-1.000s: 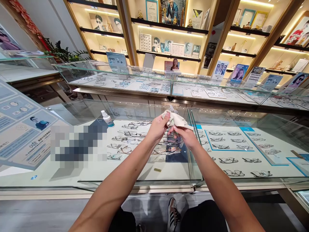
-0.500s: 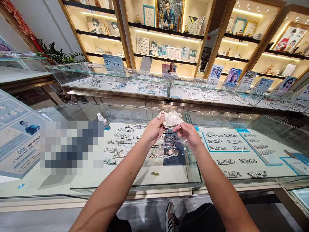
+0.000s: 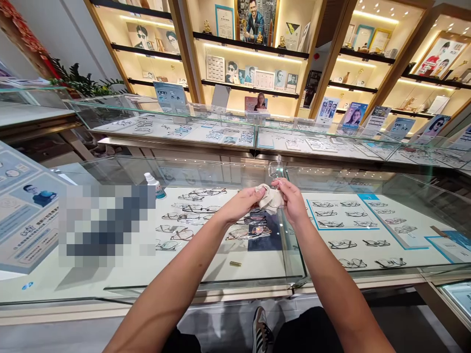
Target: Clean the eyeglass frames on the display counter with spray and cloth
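Observation:
Over the glass counter, my left hand [image 3: 246,205] pinches a cream wiping cloth [image 3: 270,198] that is bunched between my two hands. My right hand [image 3: 293,200] is closed on a pair of eyeglasses [image 3: 275,169], its fingertips at the thin frame. One clear lens stands up above the fingers. The cloth covers the lower part of the glasses, so the other lens is hidden. Below the hands, several eyeglasses [image 3: 241,233] lie in rows, some partly in front of a dark blue card [image 3: 263,242].
A white spray bottle [image 3: 154,185] stands on the left of the counter, near a blurred patch. A small gold-coloured piece [image 3: 235,264] lies near the front edge. More eyeglasses [image 3: 342,243] are on the right. A glass display case [image 3: 184,130] runs behind.
The cloth has gone from spread out to bunched, a little lower and further right. The eyeglasses have turned, and one lens now shows above my right hand.

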`<state>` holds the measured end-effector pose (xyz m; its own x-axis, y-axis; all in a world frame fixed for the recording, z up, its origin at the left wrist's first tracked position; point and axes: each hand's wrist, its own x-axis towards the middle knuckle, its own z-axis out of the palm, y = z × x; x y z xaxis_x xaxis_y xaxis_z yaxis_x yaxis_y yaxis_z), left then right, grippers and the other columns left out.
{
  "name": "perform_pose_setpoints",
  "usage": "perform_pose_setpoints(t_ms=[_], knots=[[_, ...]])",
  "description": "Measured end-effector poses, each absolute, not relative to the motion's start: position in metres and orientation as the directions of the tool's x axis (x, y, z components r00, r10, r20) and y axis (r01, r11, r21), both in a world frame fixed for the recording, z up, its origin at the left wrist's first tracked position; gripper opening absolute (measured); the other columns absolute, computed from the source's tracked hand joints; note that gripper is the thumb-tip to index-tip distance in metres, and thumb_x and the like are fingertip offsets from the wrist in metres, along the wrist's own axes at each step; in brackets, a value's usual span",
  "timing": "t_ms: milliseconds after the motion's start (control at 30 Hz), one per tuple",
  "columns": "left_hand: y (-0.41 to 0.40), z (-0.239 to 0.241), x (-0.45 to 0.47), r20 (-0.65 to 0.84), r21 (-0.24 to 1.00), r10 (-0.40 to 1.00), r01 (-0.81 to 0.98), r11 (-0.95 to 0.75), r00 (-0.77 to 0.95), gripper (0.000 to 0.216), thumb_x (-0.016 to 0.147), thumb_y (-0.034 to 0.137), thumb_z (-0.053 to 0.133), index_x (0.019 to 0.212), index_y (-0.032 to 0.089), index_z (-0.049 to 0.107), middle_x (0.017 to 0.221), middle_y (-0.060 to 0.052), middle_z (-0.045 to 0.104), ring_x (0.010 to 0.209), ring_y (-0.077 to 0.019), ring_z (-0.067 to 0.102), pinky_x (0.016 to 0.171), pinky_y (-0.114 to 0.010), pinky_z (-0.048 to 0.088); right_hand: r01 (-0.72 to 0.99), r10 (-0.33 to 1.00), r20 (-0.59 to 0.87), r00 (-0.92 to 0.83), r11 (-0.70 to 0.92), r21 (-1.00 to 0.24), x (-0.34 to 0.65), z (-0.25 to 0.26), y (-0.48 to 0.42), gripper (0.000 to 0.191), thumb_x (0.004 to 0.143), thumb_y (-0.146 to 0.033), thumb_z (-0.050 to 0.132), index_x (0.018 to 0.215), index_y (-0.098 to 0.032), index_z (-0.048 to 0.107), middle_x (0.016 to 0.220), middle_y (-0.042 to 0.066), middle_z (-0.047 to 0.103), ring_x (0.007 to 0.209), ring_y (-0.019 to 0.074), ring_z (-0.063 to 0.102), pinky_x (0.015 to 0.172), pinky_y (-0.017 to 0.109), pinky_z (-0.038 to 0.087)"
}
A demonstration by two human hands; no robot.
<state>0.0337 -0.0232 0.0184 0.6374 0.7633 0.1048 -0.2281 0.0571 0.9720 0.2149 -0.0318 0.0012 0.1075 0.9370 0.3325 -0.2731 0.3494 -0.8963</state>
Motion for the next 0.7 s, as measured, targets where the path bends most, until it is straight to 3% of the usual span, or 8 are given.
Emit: perform_pose_setpoints(t_ms=[167, 333, 533, 700], knots=[[-0.03, 0.014, 0.044, 0.105, 0.968, 0.772, -0.242, 0.065, 0.627, 0.056, 0.082, 0.07, 0.076, 0.083, 0.015, 0.065, 0.077, -0.002, 0.06, 0.073, -0.0139, 0.05, 0.072, -0.027, 0.04, -0.318, 0.94, 0.34, 0.022, 0.329, -0.889, 0.205, -0.003, -0.034, 0.03, 0.086, -0.054, 0.077, 0.088, -0.025, 0.081, 0.099, 0.003, 0.066, 0.089, 0.0183, 0.059, 0.081, 0.029, 0.049], [-0.032, 0.015, 0.045, 0.146, 0.978, 0.798, -0.208, -0.027, 0.584, 0.05, 0.081, 0.063, 0.08, 0.075, 0.017, 0.06, 0.063, 0.003, 0.048, 0.058, -0.0103, 0.035, 0.058, -0.027, 0.027, -0.325, 0.951, 0.31, 0.009, 0.296, -0.898, 0.203, -0.005, -0.036, 0.031, 0.084, -0.056, 0.079, 0.087, -0.025, 0.08, 0.1, 0.003, 0.068, 0.087, 0.0178, 0.06, 0.08, 0.028, 0.05], [-0.037, 0.012, 0.053, 0.191, 0.963, 0.835, -0.265, -0.056, 0.516, 0.045, 0.078, 0.052, 0.086, 0.096, 0.015, 0.068, 0.082, -0.001, 0.065, 0.073, -0.0141, 0.054, 0.07, -0.026, 0.04, -0.326, 0.949, 0.316, 0.004, 0.3, -0.896, 0.202, -0.005, -0.036, 0.032, 0.084, -0.057, 0.079, 0.088, -0.026, 0.081, 0.101, 0.004, 0.071, 0.094, 0.0204, 0.062, 0.086, 0.031, 0.051], [-0.038, 0.003, 0.062, 0.209, 0.943, 0.893, -0.325, -0.076, 0.398, 0.05, 0.084, 0.061, 0.078, 0.102, 0.015, 0.067, 0.072, 0.003, 0.059, 0.067, -0.0125, 0.049, 0.068, -0.025, 0.04, -0.32, 0.928, 0.369, -0.043, 0.337, -0.886, 0.201, -0.002, -0.038, 0.028, 0.089, -0.054, 0.075, 0.091, -0.027, 0.083, 0.106, 0.005, 0.071, 0.105, 0.0227, 0.063, 0.097, 0.034, 0.05]])
